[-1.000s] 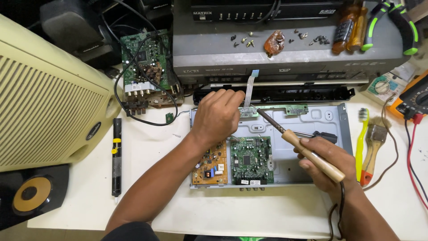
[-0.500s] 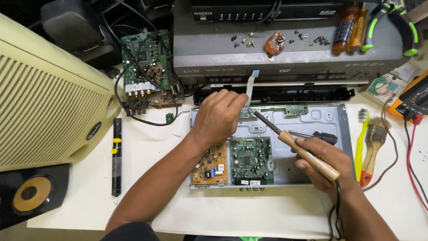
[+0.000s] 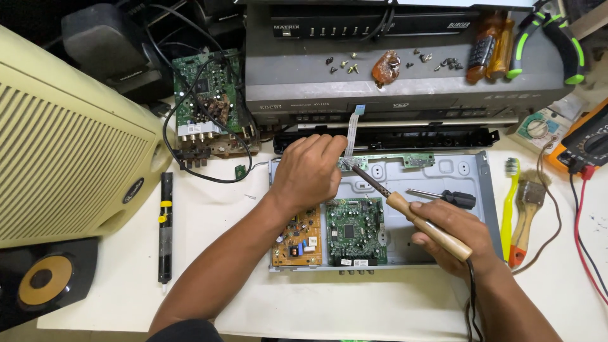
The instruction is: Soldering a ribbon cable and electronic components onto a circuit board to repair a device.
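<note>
On white workbench [image 3: 354, 304], centre: open grey sheet-metal chassis tray [image 3: 468, 174], lid off. Inside tray, side by side at near edge: orange rectangular circuit board [image 3: 297, 239] at left, green square circuit board [image 3: 356, 231] just beside it at right. Along far edge of tray: narrow green strip board [image 3: 405, 160], with flat white ribbon cable [image 3: 352, 130] rising from its left end toward grey player housing [image 3: 380, 82] behind.

Left hand [image 3: 307, 171]: curled closed, fingertips pinched at base of ribbon cable on strip board; what exactly sits between fingertips cannot be told. Wrist lying over orange board's upper edge.

Right hand [image 3: 453, 237]: wrapped firmly round wooden-handled soldering iron [image 3: 411, 215], black cord trailing off handle end toward near edge of bench. Iron angled up and left, dark metal tip meeting strip board just beside left fingertips. Hand resting over right part of tray.

Black-handled screwdriver [image 3: 446, 197] lying loose in tray, just above right hand, apart from iron.

Right of tray: yellow toothbrush [image 3: 508, 202] and wooden-handled paintbrush [image 3: 524, 215], close together. Far right: orange multimeter [image 3: 586, 142] with red lead.

Left of tray: black pen-shaped desoldering pump with yellow band [image 3: 165, 231]. Beyond it, cream slatted speaker grille [image 3: 63, 145]. Loose green circuit board with black wires [image 3: 206, 104] behind, far left of housing.

On housing top: scattered small screws [image 3: 342, 63], green-handled pliers [image 3: 551, 38].
</note>
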